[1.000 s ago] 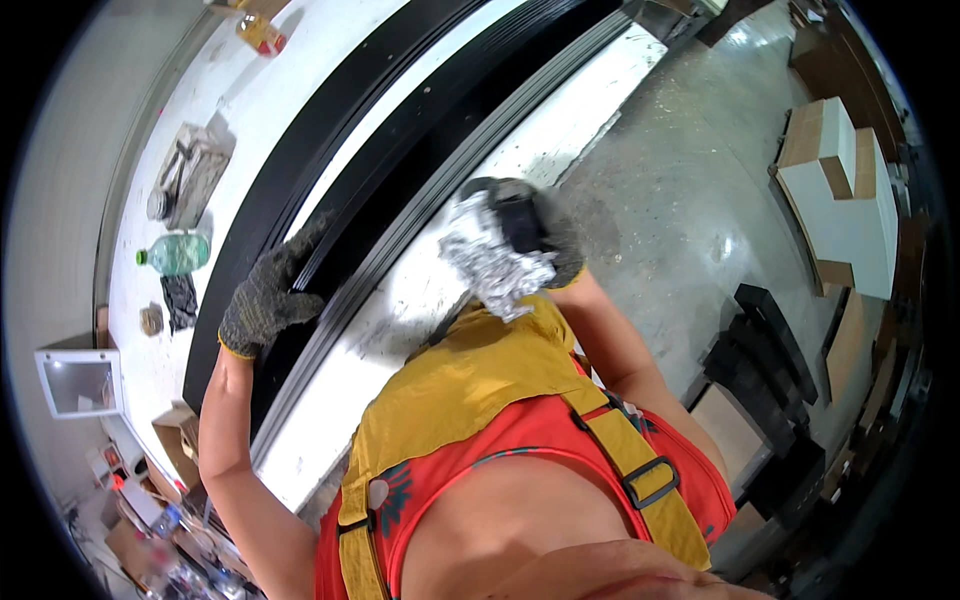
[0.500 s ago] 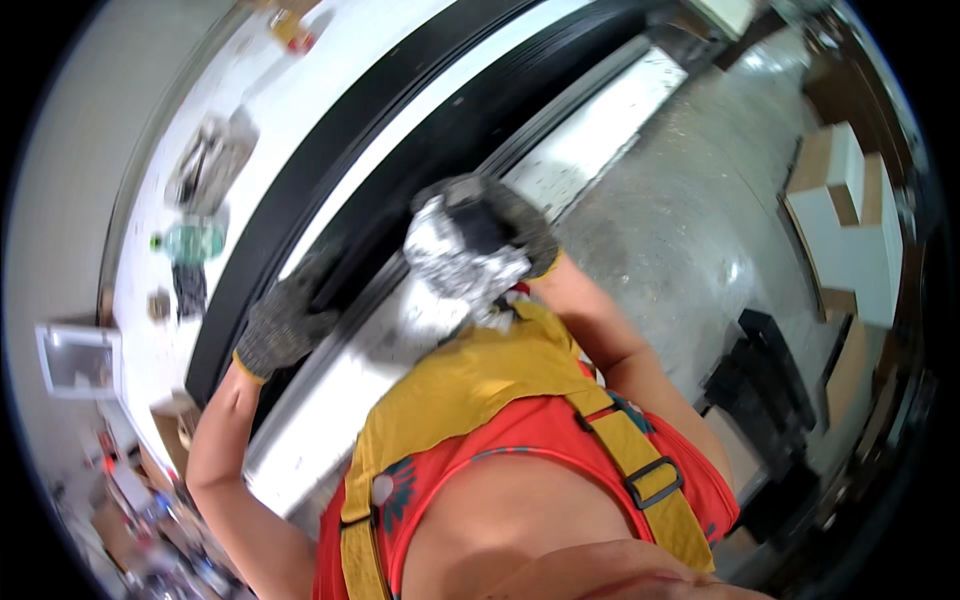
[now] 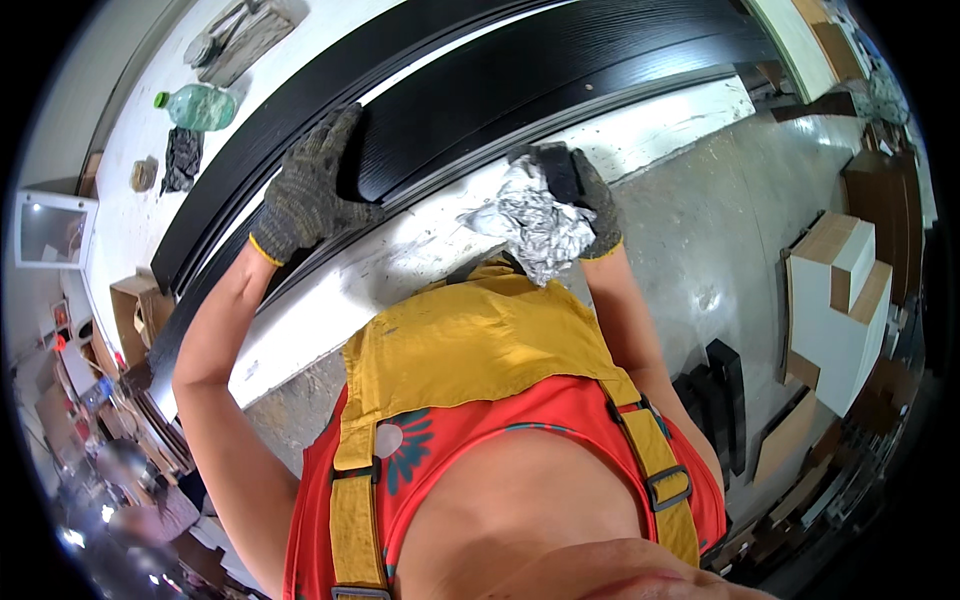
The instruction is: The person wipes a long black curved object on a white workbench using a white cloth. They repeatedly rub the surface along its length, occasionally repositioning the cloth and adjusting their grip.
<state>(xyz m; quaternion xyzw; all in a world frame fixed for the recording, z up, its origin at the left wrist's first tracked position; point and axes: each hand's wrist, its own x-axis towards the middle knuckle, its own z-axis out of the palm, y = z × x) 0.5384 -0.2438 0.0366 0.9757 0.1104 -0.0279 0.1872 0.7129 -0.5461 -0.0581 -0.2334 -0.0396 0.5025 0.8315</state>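
Both my hands wear dark grey knit gloves with yellow cuffs. My left hand [image 3: 310, 195] lies with fingers spread on the black wood-grained panels [image 3: 490, 110], its thumb along the near panel's edge. In my right hand [image 3: 602, 205], at the near edge of the white bench [image 3: 665, 150], the fingers are closed round a small black block [image 3: 563, 177]. Crumpled silvery foil [image 3: 540, 225] bunches against that block and hangs toward my yellow apron. The glove and foil hide part of the block.
Across the bench lie a green-capped clear bottle [image 3: 200, 107], crumpled black plastic [image 3: 182, 160], a small tan roll [image 3: 143, 175] and a wooden block [image 3: 245, 45] with a tool on it. Right, on the concrete floor, are white-and-brown cartons [image 3: 830, 310] and black bars [image 3: 728, 400].
My view has turned and shifted. My right hand, with the foil and block, has come off the dark panel toward the bench's near edge. My left hand stays on the panels, fingers now spread wider.
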